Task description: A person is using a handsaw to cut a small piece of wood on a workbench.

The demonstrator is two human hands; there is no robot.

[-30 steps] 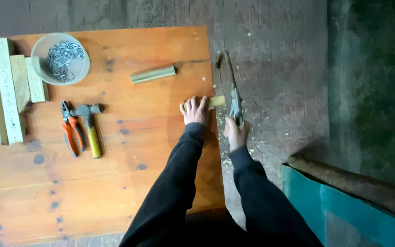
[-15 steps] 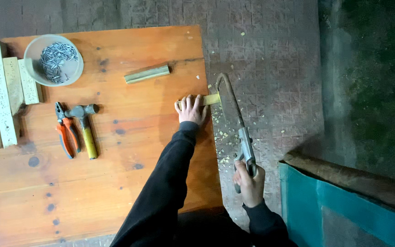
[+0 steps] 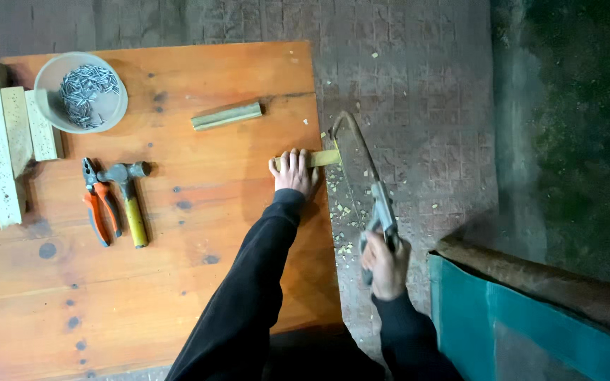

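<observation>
Head view: two hands, left hand (image 3: 295, 171) pinning one stick (image 3: 326, 158), right hand (image 3: 385, 264) gripping one hacksaw (image 3: 361, 169).

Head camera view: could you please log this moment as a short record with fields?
Left hand: left hand presses a wooden strip flat at the table edge
Right hand: right hand grips the handle of a hacksaw
Saw: blade meets the strip's overhanging end, beside the wooden table
On table: second strip, hammer, pliers, bowl of nails, pale blocks
Floor: sawdust and chips below the cut
</observation>
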